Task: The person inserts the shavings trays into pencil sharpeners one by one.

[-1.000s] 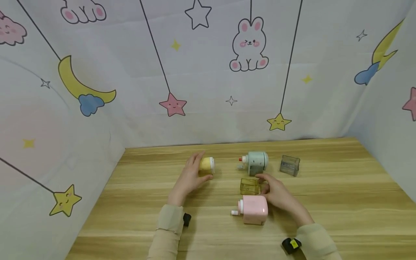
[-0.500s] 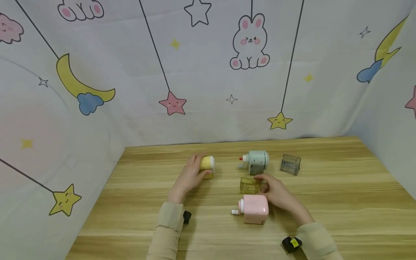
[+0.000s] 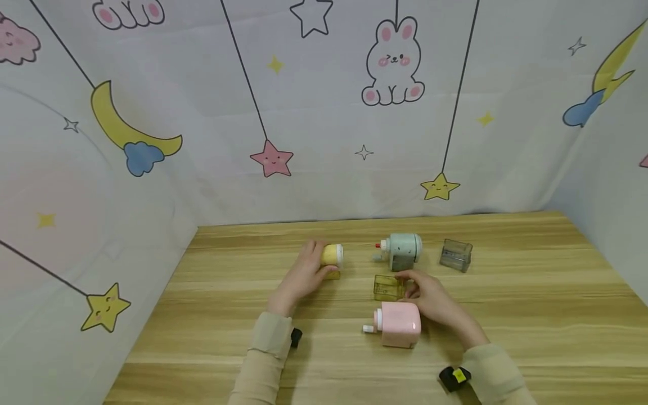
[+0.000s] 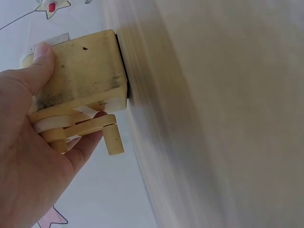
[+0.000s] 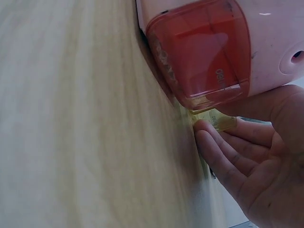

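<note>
My left hand grips a yellow crank pencil sharpener from its left side. Close up in the left wrist view, the thumb presses on the body of this yellow sharpener, near its small crank handle. My right hand holds a small see-through yellow pencil sharpener at its right end, between thumb and fingers. Just in front of that stands a pink crank pencil sharpener; its red shavings drawer partly covers the see-through one in the right wrist view.
Behind my right hand stand a mint-green crank sharpener and, further right, a small see-through grey sharpener. All are on a wood-grain table. A white cloth backdrop with cartoon prints borders the back and sides.
My left hand and the yellow crank sharpener have shifted a little to the right, and its lower part now shows below the barrel. My right hand has hardly moved.
</note>
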Demonstrator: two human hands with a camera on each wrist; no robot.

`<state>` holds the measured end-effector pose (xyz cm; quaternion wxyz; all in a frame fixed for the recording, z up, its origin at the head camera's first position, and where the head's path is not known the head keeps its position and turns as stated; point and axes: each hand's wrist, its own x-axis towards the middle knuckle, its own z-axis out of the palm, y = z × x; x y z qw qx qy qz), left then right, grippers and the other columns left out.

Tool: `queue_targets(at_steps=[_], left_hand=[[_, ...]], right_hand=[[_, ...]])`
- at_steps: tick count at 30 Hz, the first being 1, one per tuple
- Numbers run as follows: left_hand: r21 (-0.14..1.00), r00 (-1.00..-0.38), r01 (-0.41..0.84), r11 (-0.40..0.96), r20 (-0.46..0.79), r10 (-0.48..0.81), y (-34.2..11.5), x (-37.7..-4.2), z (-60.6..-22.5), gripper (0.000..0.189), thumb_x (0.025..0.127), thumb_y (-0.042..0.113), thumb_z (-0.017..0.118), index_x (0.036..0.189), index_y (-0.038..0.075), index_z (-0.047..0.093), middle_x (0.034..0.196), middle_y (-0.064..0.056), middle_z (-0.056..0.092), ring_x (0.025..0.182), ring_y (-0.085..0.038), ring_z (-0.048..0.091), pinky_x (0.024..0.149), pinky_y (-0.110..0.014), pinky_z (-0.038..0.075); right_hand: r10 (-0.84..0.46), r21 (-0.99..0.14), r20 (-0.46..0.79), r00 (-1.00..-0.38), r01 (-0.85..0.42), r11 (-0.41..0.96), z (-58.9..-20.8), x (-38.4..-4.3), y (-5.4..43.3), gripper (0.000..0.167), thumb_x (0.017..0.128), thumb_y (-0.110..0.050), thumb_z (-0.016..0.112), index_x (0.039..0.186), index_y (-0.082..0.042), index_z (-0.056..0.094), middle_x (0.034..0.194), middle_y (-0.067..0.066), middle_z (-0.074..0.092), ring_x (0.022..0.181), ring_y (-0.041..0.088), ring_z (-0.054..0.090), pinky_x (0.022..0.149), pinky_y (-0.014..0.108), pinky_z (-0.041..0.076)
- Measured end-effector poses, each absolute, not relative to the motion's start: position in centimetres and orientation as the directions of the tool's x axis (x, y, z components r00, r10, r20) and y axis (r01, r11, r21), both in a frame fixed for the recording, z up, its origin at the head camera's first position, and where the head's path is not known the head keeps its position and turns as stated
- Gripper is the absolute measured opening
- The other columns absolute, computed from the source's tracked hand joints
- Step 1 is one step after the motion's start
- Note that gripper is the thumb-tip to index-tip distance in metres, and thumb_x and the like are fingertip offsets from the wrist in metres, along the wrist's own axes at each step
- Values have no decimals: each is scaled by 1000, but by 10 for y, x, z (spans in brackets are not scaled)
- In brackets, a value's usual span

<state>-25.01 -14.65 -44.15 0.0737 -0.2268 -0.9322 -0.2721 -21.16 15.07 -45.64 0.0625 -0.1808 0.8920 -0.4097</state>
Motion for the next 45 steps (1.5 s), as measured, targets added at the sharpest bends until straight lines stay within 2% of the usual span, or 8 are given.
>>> queue_targets(at_steps=[12,22,34,40,45], left_hand=[[437,-874,485,757,230,428,-131,-243,-440,54,90,32,63,130,1,45,119,-16,50,104,-27,49,88,-40,48],[365,-836,549,752,246,491,-115,-237,-439,57,90,35,62,132,1,44,115,-13,49,107,-26,48,89,-39,46],[360,-842,539,762,196,503,-106,-233,-440,59,92,38,59,137,4,39,118,-11,48,107,-23,46,90,-37,45],[372,-844,533,760,166,511,-104,-232,-438,57,93,33,60,137,6,36,120,-12,47,107,-24,46,91,-37,46],[396,-840,532,748,139,524,-104,-232,-436,53,93,24,62,136,6,36,123,-13,46,111,-26,45,96,-39,46]], right_hand=[[-378,-761,23,-925,-262,594,-456,-214,151,49,81,-5,74,126,1,56,103,15,62,79,13,60,66,23,50],[-381,-771,22,-924,-258,582,-455,-216,152,48,81,-4,74,126,1,56,103,16,62,80,14,60,66,22,50],[-384,-773,12,-923,-252,582,-459,-218,150,49,81,-3,74,126,1,56,104,15,61,80,13,59,65,21,51],[-390,-771,17,-921,-260,581,-459,-220,148,50,80,-4,74,126,2,55,108,16,61,80,13,60,66,21,51],[-400,-757,35,-916,-286,588,-459,-222,146,52,79,-7,77,125,3,56,104,15,62,79,13,60,66,21,51]])
